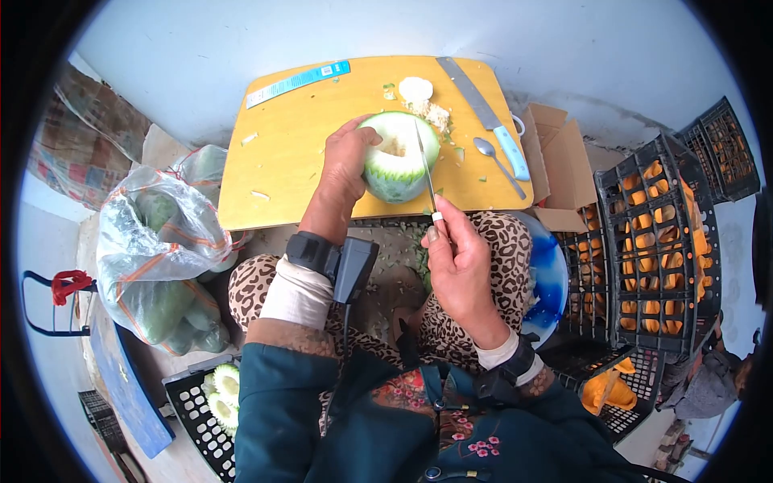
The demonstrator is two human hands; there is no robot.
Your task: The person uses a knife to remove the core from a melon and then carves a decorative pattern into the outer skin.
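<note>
A hollowed green melon [394,182] with a zigzag-cut rim and pale flesh is at the front edge of the yellow table [290,145]. My left hand [348,161] grips its left side, the thumb over the rim. In my right hand [459,262] is a thin knife [425,161] with a white handle, its blade pointing up across the melon's right side. Behind the melon lie a round white slice [415,88] and a heap of seedy pulp [436,117].
A large blue-handled knife [509,151], a spoon [501,167] and a blue packet [298,83] lie on the table. Left: a plastic bag of melons [161,266]. Right: a cardboard box [560,161], a blue basin [547,278], black crates [616,241] with orange pieces. A person [708,385] is at far right.
</note>
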